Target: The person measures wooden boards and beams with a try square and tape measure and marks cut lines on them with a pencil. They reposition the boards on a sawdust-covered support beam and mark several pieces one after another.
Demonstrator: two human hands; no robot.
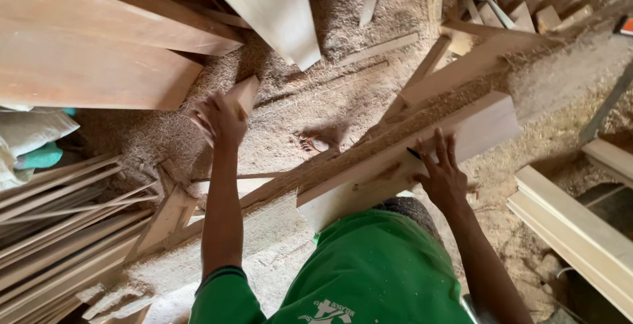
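Head view: my left hand is clamped on a short wood block, lifted above the sawdust floor. My right hand lies with fingers spread on a pale plank that slants across in front of me, a dark pencil just beside its fingers. Thin strips are stacked on my left.

Head view, steeply down, close overhead.

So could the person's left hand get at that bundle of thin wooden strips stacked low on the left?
Probably not yet: the left hand is gripping a small wooden block, though nothing blocks the way to the thin wooden strips.
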